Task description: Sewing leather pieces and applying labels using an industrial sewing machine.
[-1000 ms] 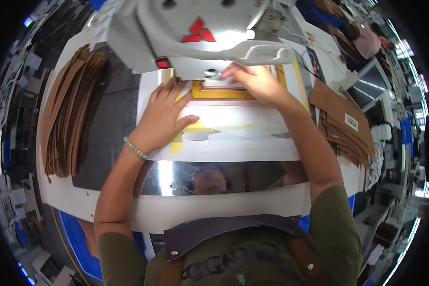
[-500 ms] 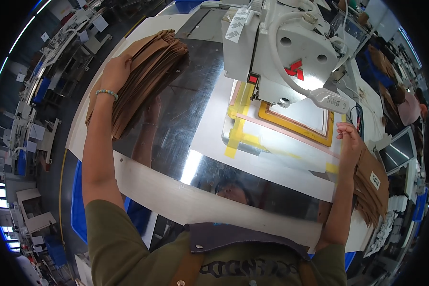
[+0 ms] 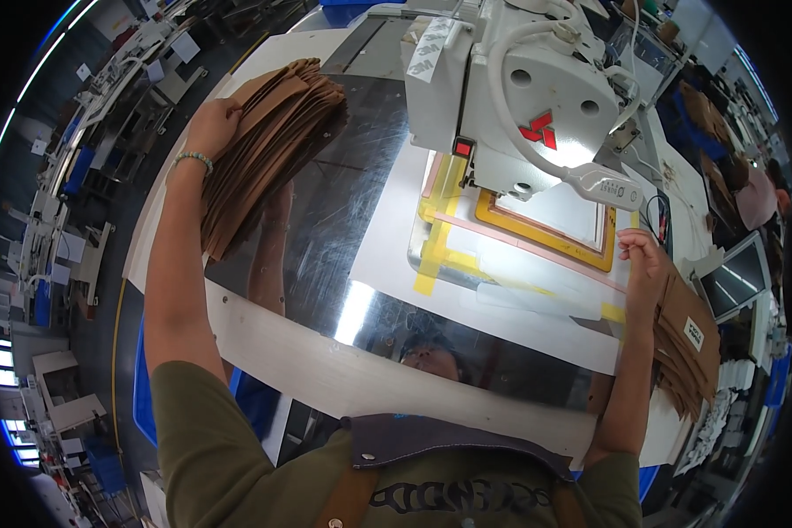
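Head view, the 2 bare hands set wide apart over the counter (image 3: pixel 282 350). The left hand (image 3: pixel 211 129), with a bead bracelet (image 3: pixel 194 160) at its wrist, lies against the outer far side of a thick stack of brown cloth-like pieces (image 3: pixel 268 154); its fingers are bent over the stack's edge, but whether they grip a piece cannot be told. This stack lies fanned on the person's left, partly over a polished metal plate (image 3: pixel 312 216) that mirrors the forearm. The right hand (image 3: pixel 644 268) is just beside the near right corner of a yellow rectangular frame (image 3: pixel 546 242); its fingers are loosely bent, with nothing visible in their grasp. The frame lies beneath the head of a white industrial sewing machine (image 3: pixel 537 97), whose lamp (image 3: pixel 603 187) hangs over the frame's far right part. Under the frame spreads a white sheet (image 3: pixel 392 238), crossed by yellow tape (image 3: pixel 427 268). A 2nd pile of brown pieces (image 3: pixel 676 308), bearing a white label (image 3: pixel 693 332), lies right of the right forearm.
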A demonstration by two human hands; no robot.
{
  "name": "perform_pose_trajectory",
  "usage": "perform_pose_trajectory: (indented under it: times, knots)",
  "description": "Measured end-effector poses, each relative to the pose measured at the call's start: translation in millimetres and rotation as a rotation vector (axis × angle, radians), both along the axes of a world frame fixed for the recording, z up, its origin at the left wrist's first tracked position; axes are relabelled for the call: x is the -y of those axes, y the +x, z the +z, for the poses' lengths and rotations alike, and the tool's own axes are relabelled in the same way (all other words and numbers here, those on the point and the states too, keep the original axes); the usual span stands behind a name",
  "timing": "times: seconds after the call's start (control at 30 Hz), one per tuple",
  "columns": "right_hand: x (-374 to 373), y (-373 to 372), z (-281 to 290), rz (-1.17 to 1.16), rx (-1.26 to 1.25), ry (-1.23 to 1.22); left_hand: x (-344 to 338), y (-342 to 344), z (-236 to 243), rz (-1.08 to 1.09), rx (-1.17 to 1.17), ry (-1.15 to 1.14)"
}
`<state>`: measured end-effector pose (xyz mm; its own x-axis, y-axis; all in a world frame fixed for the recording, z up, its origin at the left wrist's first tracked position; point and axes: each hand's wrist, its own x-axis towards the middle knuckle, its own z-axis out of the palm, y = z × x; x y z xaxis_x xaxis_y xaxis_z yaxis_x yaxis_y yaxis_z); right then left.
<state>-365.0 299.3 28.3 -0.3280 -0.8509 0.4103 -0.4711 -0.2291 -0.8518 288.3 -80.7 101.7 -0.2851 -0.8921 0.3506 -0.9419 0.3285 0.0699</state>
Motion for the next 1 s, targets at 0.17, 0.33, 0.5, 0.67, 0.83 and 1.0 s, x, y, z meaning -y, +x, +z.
perform_pose_trajectory:
  times: [0.17, 0.33, 0.5, 0.67, 0.83, 1.0]
  knots:
    - [1, 3, -1, 0.019, -0.020, 0.002, 33, 22, -5, 0.186, -0.261, 0.147]
    - [1, 5, 1, 0.022, -0.033, 0.030, 42, 46, -12, 0.169, -1.051, 0.502]
    - [1, 8, 2, 0.024, -0.050, 0.031, 42, 35, -23, 0.111, -0.683, 0.290]
    - [3, 14, 2, 0.030, -0.037, 0.026, 40, 6, -20, 0.138, -0.127, 0.009]
    - [3, 18, 5, 0.033, -0.058, 0.062, 49, -23, 0, 0.264, 0.081, 0.181]
    - [3, 21, 8, 0.026, -0.085, 0.070, 64, -33, -6, 0.407, 0.148, 0.245]
